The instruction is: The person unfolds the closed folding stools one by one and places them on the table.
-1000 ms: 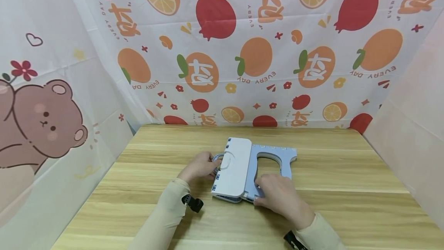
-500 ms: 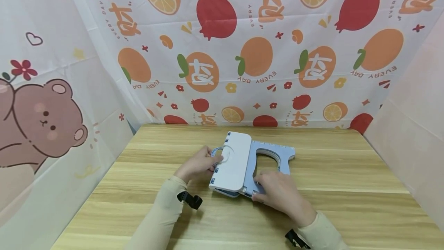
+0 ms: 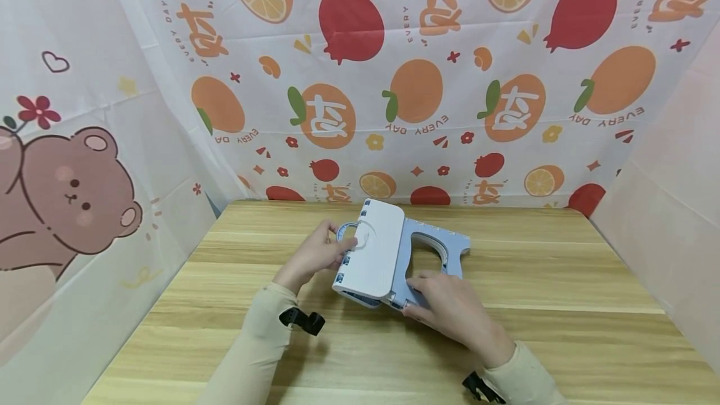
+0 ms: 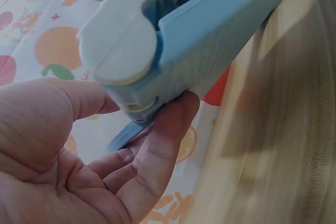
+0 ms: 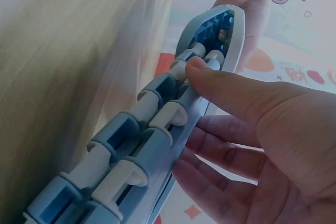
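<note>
The fingers of the left hand point(image 3: 316, 252) pinch one end of a folded plastic stool point(image 3: 398, 258), with the thumb above and other fingers below; those of the right hand point(image 3: 452, 305) grasp its opposite part, with the thumb lying on the hinge knuckles point(image 5: 142, 106).

The largest thing is the white cloth point(image 3: 382, 142) printed with fruits, which hangs behind; at the left hangs another cloth point(image 3: 75, 189) with a bear. Before them extends the wooden table point(image 3: 562, 330). The stool is over the middle of this table, tilted, its left end raised above the wood; whether another edge touches the table, I cannot tell.

Its white panel point(image 3: 371, 252) is at the left, and beside it is the light-blue frame point(image 3: 400, 277), which has a wide opening. The smallest part is a blue loop handle point(image 3: 341, 228), just beside the left fingers.
</note>
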`<state>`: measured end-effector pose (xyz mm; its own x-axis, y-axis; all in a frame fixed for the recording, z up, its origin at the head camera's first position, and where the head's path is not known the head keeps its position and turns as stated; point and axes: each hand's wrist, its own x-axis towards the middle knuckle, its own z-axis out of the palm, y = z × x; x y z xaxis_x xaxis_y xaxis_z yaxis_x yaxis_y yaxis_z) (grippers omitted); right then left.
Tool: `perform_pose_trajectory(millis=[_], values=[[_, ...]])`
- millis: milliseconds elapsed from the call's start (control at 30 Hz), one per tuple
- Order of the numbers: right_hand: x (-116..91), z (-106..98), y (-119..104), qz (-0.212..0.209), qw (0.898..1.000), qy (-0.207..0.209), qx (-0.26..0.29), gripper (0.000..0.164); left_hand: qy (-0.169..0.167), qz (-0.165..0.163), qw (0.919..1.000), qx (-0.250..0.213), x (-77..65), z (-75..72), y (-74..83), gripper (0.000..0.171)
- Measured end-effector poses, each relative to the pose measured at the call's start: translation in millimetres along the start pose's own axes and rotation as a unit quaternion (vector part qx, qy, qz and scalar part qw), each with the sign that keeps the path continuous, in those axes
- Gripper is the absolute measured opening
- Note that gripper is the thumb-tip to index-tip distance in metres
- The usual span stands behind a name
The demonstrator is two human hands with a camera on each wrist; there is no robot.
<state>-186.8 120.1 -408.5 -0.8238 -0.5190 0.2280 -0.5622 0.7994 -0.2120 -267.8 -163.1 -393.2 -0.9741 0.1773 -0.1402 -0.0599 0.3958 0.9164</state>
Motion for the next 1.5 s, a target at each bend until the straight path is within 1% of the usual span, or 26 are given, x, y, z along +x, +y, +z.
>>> perform_pose_trajectory(millis=[133, 333, 433, 600, 733, 900, 1067, 1233, 1500], values=[[-1, 0, -1, -0.004, 1.0, 0.011, -0.003, 0.044, 0.005, 0.013, 0.9999, -0.002, -2.0, -1.5, 4.3, 0.041], [-1, 0, -2, -0.004, 1.0, 0.02, 0.001, 0.046, 0.028, 0.011, 0.9995, 0.006, -5.5, -4.8, 12.1, 0.04], [0, -2, -2, -0.002, 1.0, 0.021, 0.009, 0.047, 0.032, 0.015, 0.9994, 0.003, -6.9, -6.2, 15.4, 0.037], [0, -3, -2, -0.005, 0.999, 0.028, 0.025, 0.046, 0.035, 0.029, 0.9989, -0.015, -9.0, -7.9, 19.5, 0.033], [0, -4, -1, -0.008, 0.998, 0.036, 0.042, 0.046, 0.039, 0.034, 0.9979, -0.039, -10.9, -9.0, 21.9, 0.035], [0, -4, -1, -0.018, 0.997, 0.049, 0.057, 0.045, 0.036, 0.04, 0.9961, -0.069, -13.7, -8.9, 24.7, 0.038], [1, -3, -1, -0.03, 0.995, 0.066, 0.065, 0.046, 0.036, 0.055, 0.9934, -0.094, -16.8, -7.9, 28.6, 0.042], [1, -2, -2, -0.031, 0.993, 0.076, 0.079, 0.047, 0.042, 0.073, 0.9914, -0.1, -21.6, -7.2, 34.3, 0.044], [2, -3, -3, -0.02, 0.991, 0.079, 0.102, 0.051, 0.046, 0.087, 0.9887, -0.113, -28.1, -4.7, 43.2, 0.047]])
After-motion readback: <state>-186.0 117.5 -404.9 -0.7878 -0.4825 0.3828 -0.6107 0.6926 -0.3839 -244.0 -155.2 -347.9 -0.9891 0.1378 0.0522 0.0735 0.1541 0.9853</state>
